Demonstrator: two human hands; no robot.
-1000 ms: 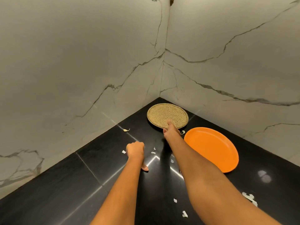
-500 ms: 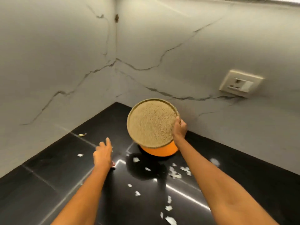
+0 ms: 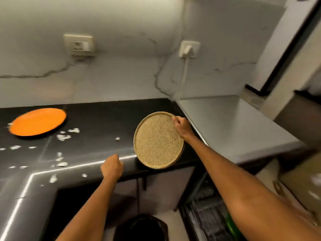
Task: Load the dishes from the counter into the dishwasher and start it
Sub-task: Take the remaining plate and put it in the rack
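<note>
My right hand (image 3: 182, 126) grips the upper right rim of a round speckled beige plate (image 3: 157, 140), held tilted up on edge in the air over the front edge of the black counter (image 3: 97, 122). An orange plate (image 3: 37, 121) lies flat on the counter at the far left. My left hand (image 3: 112, 166) hovers at the counter's front edge with curled fingers, holding nothing that I can see. Below my right arm, the open dishwasher's rack (image 3: 206, 216) shows at the bottom, blurred.
White scraps (image 3: 63, 136) litter the counter. A steel-grey appliance top (image 3: 231, 124) adjoins the counter on the right. Two wall sockets (image 3: 79, 44) sit on the marble backsplash, one with a white plug and cord (image 3: 188, 49). A dark round bin (image 3: 141, 226) stands on the floor.
My right hand lifted the beige plate off the counter corner and carried it right, away from the orange plate. My view swung right toward the dishwasher. My left hand drew back to the counter edge.
</note>
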